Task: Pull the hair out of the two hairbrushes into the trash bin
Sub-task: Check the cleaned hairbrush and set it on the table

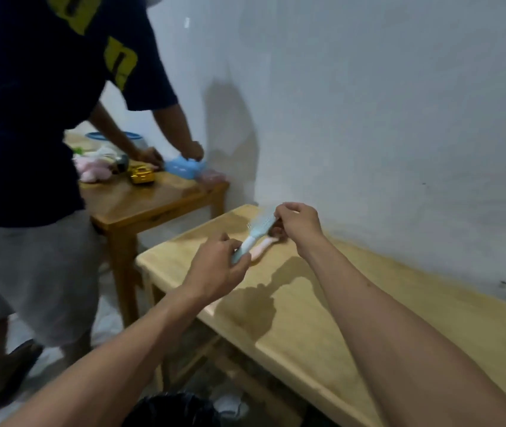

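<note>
While left hand [214, 266] grips blue hairbrush [253, 235] by its handle above counter [307, 303], right hand [296, 221] fingers pinch at its bristles; pink hairbrush [261, 246] beneath. Step: first brush; next, likely tug hair free toward trash bin [168, 409].

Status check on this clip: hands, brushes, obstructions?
Left hand grips blue brush handle. Right hand pinching at its head. Pink brush on table. Nothing obstructing.

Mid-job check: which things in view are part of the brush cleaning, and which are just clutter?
Job:
blue hairbrush, held by left hand and right hand
pink hairbrush on the light table
black trash bin

Clutter:
gold toy car
pink plush
blue-lidded container
</note>
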Demonstrator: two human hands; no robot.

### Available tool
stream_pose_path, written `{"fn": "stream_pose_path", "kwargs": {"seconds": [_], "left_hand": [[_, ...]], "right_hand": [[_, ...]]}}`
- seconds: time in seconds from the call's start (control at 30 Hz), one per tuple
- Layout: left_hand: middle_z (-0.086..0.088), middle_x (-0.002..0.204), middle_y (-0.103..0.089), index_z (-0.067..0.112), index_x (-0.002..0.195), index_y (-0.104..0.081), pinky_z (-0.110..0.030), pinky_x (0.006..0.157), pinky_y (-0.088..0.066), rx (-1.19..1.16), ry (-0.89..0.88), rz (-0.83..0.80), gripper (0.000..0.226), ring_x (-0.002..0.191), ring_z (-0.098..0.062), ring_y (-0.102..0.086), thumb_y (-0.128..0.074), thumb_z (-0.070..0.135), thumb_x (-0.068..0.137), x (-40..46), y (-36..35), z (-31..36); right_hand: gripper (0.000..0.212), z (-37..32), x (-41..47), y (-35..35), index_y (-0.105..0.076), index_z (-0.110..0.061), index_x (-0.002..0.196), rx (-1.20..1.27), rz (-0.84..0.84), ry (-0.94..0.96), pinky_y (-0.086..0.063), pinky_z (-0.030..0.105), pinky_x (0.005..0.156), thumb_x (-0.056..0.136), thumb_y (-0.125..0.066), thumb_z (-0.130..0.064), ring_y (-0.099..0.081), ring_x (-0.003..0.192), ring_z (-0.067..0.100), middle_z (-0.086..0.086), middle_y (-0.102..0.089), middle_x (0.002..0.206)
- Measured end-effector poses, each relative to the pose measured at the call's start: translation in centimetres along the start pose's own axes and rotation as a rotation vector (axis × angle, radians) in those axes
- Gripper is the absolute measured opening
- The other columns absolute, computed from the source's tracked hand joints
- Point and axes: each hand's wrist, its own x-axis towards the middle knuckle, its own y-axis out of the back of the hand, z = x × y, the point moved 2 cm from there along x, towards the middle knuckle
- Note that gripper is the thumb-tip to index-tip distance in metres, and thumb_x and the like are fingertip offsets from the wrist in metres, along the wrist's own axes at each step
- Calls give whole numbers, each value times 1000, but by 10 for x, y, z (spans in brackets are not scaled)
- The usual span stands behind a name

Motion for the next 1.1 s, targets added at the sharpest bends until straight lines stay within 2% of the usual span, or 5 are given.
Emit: {"fn": "stream_pose_path", "kwargs": {"seconds": [0.33,0.47,0.77,0.97,1.1], "left_hand": [[-15,107,-60,6,102,-74,-39,78,-47,45,23,-209,28,94,-31,-59,-58,25,89,67,-118,50],[-11,120,-58,10,120,-71,-32,87,-46,24,37,-254,32,99,-21,-55,-59,26,95,90,-144,50],[-11,112,-59,9,109,-74,-36,85,-49,84,91,-362,26,96,-23,-56,-63,23,89,116,-165,40],[-12,105,-68,7,104,-76,-38,75,-53,54,145,-371,26,92,-26,-63,-67,21,83,120,-168,37],[-13,124,-65,5,124,-68,-45,93,-52,54,148,-352,45,111,-29,-59,-72,28,86,122,-164,35]], "right_hand": [[12,54,97,96,-71,0,73,-175,143,-169,-58,31,64,78,-61,0,-70,59,24,17,-71,72],[12,77,130,104,-75,-4,84,-196,155,-219,-65,45,77,79,-64,-6,-76,70,28,16,-77,80],[17,91,156,103,-59,-12,66,-521,180,-178,-39,26,51,77,-67,-21,-52,51,23,5,-55,59],[16,90,154,106,-66,-5,76,-339,125,-244,-46,33,56,68,-60,-17,-57,56,26,12,-63,63],[21,83,146,108,-62,-4,83,-284,125,-255,-44,33,56,72,-56,-22,-55,58,25,9,-57,64]]}}
